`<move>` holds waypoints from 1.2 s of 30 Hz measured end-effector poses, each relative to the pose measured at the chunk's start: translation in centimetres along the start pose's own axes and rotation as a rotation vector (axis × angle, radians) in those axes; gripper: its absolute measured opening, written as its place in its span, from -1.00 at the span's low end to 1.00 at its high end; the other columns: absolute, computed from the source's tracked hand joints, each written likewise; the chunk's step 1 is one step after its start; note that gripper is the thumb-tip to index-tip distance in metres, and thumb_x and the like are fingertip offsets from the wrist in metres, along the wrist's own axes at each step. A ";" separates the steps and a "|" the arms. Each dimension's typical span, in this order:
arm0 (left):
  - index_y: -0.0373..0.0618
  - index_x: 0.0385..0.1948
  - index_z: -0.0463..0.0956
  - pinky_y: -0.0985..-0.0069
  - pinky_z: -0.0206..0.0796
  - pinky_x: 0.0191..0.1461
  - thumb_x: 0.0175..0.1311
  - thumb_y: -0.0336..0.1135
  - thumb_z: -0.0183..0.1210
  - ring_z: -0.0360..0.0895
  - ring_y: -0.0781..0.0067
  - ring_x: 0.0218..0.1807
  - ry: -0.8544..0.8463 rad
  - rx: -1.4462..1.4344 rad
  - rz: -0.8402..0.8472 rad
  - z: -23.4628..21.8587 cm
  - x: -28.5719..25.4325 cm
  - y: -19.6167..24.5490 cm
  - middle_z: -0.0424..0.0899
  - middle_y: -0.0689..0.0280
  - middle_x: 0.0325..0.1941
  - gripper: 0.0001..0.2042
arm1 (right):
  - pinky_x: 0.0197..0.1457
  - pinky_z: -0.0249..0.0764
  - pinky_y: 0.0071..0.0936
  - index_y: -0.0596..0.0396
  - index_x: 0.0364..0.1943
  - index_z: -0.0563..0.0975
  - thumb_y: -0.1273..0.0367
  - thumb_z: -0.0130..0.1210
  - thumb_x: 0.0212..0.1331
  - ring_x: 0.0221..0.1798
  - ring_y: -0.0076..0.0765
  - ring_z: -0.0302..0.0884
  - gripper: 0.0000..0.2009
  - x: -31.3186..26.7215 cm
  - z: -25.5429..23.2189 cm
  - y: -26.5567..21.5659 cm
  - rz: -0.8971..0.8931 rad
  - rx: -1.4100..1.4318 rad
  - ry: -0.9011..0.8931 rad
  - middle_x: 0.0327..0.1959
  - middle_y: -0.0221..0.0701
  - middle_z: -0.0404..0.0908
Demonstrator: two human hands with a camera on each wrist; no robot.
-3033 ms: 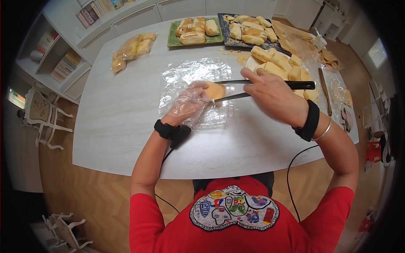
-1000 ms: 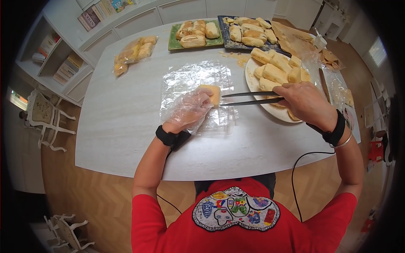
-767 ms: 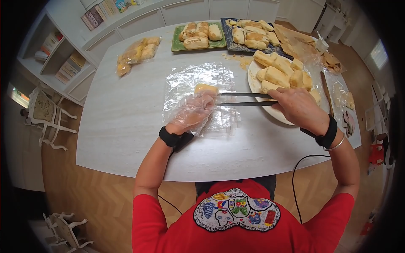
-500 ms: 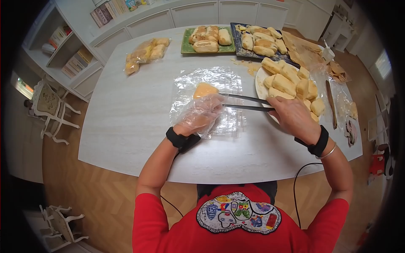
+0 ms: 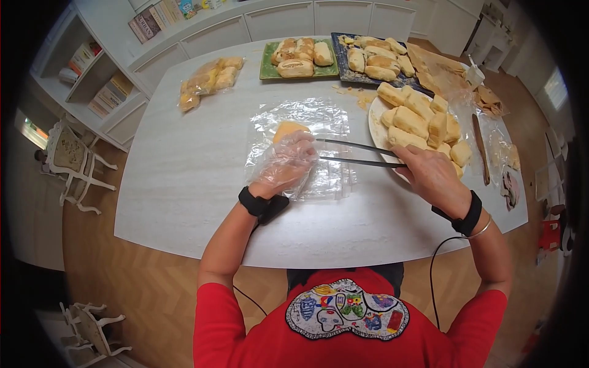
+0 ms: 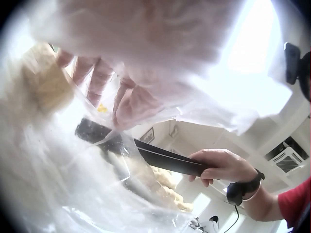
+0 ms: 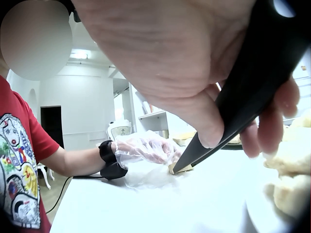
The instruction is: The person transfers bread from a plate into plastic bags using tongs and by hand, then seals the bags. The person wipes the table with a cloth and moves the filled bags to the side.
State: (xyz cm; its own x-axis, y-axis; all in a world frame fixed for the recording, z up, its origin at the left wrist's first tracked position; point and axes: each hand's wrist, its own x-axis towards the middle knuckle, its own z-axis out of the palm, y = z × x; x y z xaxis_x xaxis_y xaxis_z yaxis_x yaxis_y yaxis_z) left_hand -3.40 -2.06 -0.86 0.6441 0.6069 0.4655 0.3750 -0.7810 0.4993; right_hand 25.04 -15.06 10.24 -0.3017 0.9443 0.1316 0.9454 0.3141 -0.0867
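Note:
My left hand [image 5: 285, 164], covered in loose clear plastic, lies over a flat sheet of clear bags [image 5: 331, 178]. Its bent fingers and thumb pinch a fold of thin film [image 6: 112, 138] in the left wrist view. Just beyond the knuckles a yellow bread piece [image 5: 289, 130] shows, partly hidden by the hand; through the film it looks blurred [image 6: 46, 85]. My right hand [image 5: 432, 175] grips black tongs [image 5: 362, 162], whose slightly parted tips reach the left fingers. In the right wrist view those tips touch a small pale piece [image 7: 182, 169].
A white plate [image 5: 375, 127] heaped with bread pieces stands beside the right hand. Behind are a green plate [image 5: 265, 75], a blue tray [image 5: 336, 42] and bagged bread [image 5: 208, 78]. A brown stick [image 5: 480, 147] and more plastic lie at the right.
The bread piece has shifted from the right of the left fingers to beyond them. The tong tips, around it three seconds ago, are now at the fingers. The head view has also shifted slightly.

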 end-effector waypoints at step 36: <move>-0.09 -0.18 0.57 0.35 0.36 0.12 0.25 -0.42 0.14 0.52 0.17 0.04 0.101 -0.001 -0.068 -0.8 1.0 1.1 0.58 0.23 -0.02 -0.86 | -0.13 0.40 -0.21 0.25 -0.31 0.46 0.63 0.11 0.02 -0.13 -0.02 0.50 -0.86 -14.5 -11.1 8.5 0.369 -0.127 0.066 -0.15 -0.28 0.47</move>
State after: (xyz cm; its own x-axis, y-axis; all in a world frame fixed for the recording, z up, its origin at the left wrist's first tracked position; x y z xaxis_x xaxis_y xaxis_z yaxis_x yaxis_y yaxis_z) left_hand -2.92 -2.17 0.72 0.5465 0.6701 0.5022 0.4147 -0.7376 0.5329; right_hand 38.81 -27.18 18.59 0.0660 0.9818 0.1780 0.9978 -0.0638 -0.0177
